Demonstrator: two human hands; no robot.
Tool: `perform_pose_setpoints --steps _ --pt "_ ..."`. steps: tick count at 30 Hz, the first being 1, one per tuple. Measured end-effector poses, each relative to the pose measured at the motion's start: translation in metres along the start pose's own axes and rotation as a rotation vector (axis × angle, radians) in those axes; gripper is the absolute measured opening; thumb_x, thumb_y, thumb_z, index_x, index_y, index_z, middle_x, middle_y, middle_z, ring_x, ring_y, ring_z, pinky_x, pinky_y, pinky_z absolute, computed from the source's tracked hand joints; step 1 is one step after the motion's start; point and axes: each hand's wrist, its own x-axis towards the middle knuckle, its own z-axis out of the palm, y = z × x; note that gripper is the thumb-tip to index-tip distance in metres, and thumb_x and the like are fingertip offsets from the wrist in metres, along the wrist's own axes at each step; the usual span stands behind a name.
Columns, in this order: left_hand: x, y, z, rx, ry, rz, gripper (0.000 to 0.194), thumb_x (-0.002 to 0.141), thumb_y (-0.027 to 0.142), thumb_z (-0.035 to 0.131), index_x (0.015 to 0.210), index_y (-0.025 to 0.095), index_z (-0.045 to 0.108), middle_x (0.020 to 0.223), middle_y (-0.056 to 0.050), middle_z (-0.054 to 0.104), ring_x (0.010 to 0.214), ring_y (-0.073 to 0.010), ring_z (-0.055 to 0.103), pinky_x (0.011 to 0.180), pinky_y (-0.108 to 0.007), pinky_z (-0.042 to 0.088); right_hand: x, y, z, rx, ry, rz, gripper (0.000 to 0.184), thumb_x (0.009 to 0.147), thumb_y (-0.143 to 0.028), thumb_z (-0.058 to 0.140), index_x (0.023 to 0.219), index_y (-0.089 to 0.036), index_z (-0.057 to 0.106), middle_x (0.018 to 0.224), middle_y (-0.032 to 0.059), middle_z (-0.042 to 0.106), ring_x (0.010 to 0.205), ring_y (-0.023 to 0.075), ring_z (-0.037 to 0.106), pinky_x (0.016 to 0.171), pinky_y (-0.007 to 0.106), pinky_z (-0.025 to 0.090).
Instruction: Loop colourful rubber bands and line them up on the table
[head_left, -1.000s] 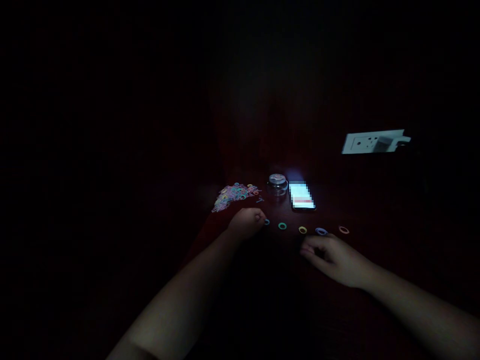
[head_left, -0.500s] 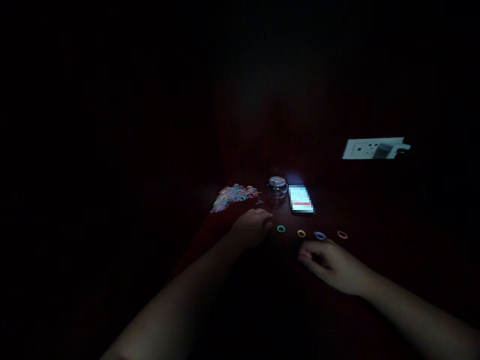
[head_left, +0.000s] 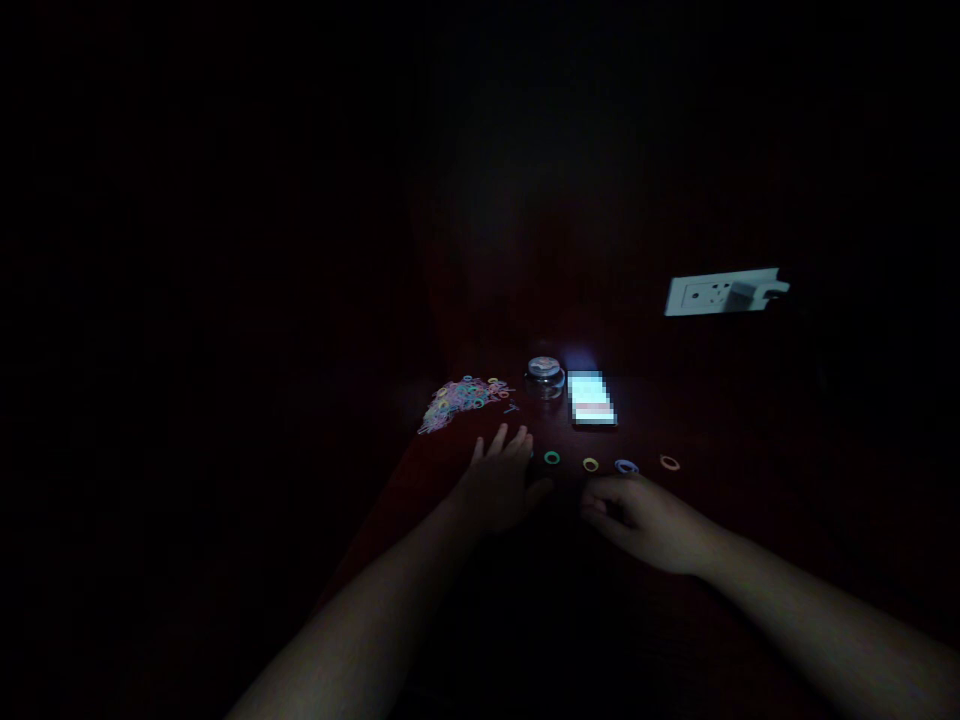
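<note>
My left hand is open, fingers spread and pointing forward, low over the dark table. A small blue ring at its fingertips is mostly hidden. To its right lie, in a loose row, a green hair tie, a yellow hair tie, a blue-violet hair tie and an orange hair tie. My right hand rests just in front of the yellow and blue-violet ones. Its fingers curl together in a pinch; whatever they hold, if anything, cannot be made out.
A pile of many-coloured hair ties lies at the back left of the table. Behind the row stand a clear lidded jar and a lit phone. On the wall is a socket plate with a plug in it. The surroundings are very dark.
My left hand has gone from closed fingers at the blue ring to open and spread, drawn slightly back. My right hand keeps its curled pose. The view has shifted slightly.
</note>
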Motion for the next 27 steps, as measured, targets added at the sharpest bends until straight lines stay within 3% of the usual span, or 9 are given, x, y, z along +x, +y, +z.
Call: perform_pose_setpoints --steps 6,12,18,21,24,27 --pt "-0.003 0.006 0.003 0.017 -0.076 -0.062 0.083 0.089 0.07 0.03 0.152 0.016 0.026 0.162 -0.009 0.017 0.149 -0.035 0.01 0.116 -0.063 0.017 0.002 0.004 0.001 -0.027 0.023 -0.021 0.014 0.087 -0.022 0.052 0.08 -0.016 0.062 0.072 0.0017 0.063 0.062 0.0118 0.053 0.057 0.023 0.036" --pt "-0.006 0.011 0.011 0.049 -0.034 -0.116 0.089 0.085 0.074 0.036 0.153 0.018 0.024 0.161 -0.009 0.016 0.149 -0.0356 0.012 0.118 -0.059 0.016 0.003 0.008 0.002 -0.049 0.06 -0.034 0.016 0.087 -0.024 0.053 0.079 -0.016 0.064 0.069 0.0015 0.063 0.059 0.0113 0.051 0.054 0.023 0.033" --pt "-0.014 0.006 0.018 -0.035 0.096 -0.108 0.077 0.093 0.066 0.028 0.153 0.02 0.024 0.161 -0.006 0.023 0.15 -0.0299 0.012 0.12 -0.051 0.016 0.009 0.012 0.004 -0.041 0.096 -0.06 0.016 0.085 -0.025 0.053 0.071 -0.017 0.058 0.062 -0.0013 0.057 0.054 0.0101 0.045 0.053 0.023 0.031" --pt "-0.011 0.002 0.019 -0.079 0.202 -0.104 0.068 0.093 0.061 0.036 0.148 0.02 0.036 0.154 -0.007 0.039 0.145 -0.0265 0.028 0.118 -0.044 0.024 0.009 0.012 0.005 -0.039 0.102 -0.066 0.017 0.084 -0.024 0.054 0.069 -0.018 0.057 0.061 -0.0017 0.055 0.054 0.0101 0.044 0.052 0.023 0.029" --pt "-0.002 -0.006 0.017 -0.092 0.306 -0.17 0.045 0.097 0.047 0.038 0.129 0.021 0.054 0.134 -0.008 0.058 0.127 -0.0218 0.05 0.109 -0.037 0.038 0.006 0.01 0.005 -0.04 0.124 -0.083 0.016 0.085 -0.021 0.052 0.069 -0.018 0.056 0.062 -0.0014 0.055 0.055 0.0103 0.044 0.054 0.024 0.029" --pt "0.013 -0.017 0.014 -0.059 0.333 -0.229 0.03 0.096 0.034 0.041 0.113 0.02 0.061 0.121 -0.007 0.064 0.114 -0.0207 0.056 0.101 -0.035 0.043 0.004 0.009 0.004 -0.038 0.14 -0.094 0.016 0.085 -0.019 0.051 0.071 -0.018 0.058 0.064 0.0 0.057 0.057 0.011 0.046 0.054 0.024 0.03"
